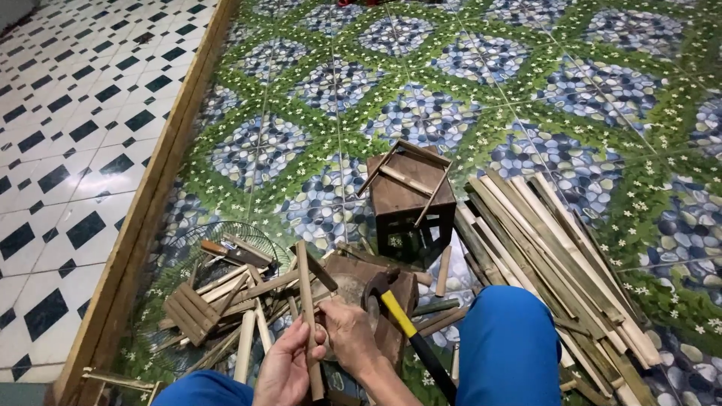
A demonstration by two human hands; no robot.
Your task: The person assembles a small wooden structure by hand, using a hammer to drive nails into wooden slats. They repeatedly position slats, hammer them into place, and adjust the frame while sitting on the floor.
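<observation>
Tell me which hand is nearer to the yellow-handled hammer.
Right. The right hand grips the bamboo stick just left of the yellow-handled hammer, almost beside its head. The left hand holds the stick lower down, farther left of the hammer.

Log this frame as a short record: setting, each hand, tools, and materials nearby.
setting: patterned tile floor, person seated low, blue-clad knee
left hand: holds the lower part of a bamboo stick, which stands near upright
right hand: fingers closed on the same stick, higher up
tools: hammer with yellow and black handle, leaning against a wooden block
materials: bundle of bamboo slats on the right; small wooden stool; pile of short offcuts on a wire fan guard
</observation>
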